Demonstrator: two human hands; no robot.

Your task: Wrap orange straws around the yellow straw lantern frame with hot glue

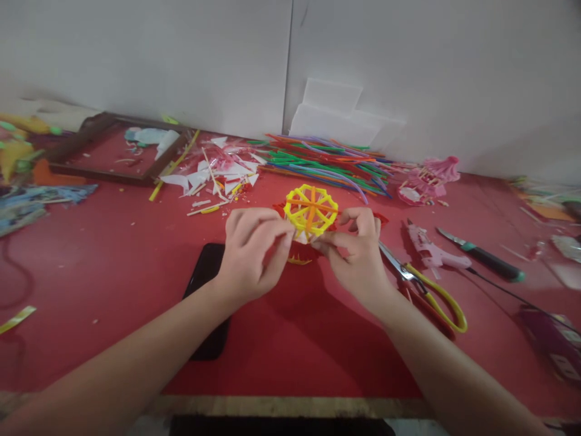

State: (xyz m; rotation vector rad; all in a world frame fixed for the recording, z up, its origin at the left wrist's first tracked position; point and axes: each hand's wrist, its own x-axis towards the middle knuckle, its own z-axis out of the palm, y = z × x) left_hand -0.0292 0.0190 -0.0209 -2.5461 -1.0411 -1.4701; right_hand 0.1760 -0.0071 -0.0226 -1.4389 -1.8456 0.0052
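Note:
Between both hands is a small wheel-shaped craft piece [311, 209], with a yellow many-sided rim, yellow spokes and an orange cross over it. My left hand [256, 251] pinches its lower left edge between thumb and fingers. On the lower right, my right hand [356, 251] has its fingertips closed at the edge of the piece. Pale parts show under the rim, partly hidden by the fingers. Behind and below it lie red pieces and a thin yellow toothed strip [299, 261] on the red table.
A black phone [206, 303] lies by my left forearm. Right of my right hand are scissors [426, 290], a pink glue gun [433, 248] with its cord, and a knife [483, 254]. Behind lie colored sticks [322, 160], paper scraps [218, 172], a brown frame [102, 174] and a pink craft [429, 180].

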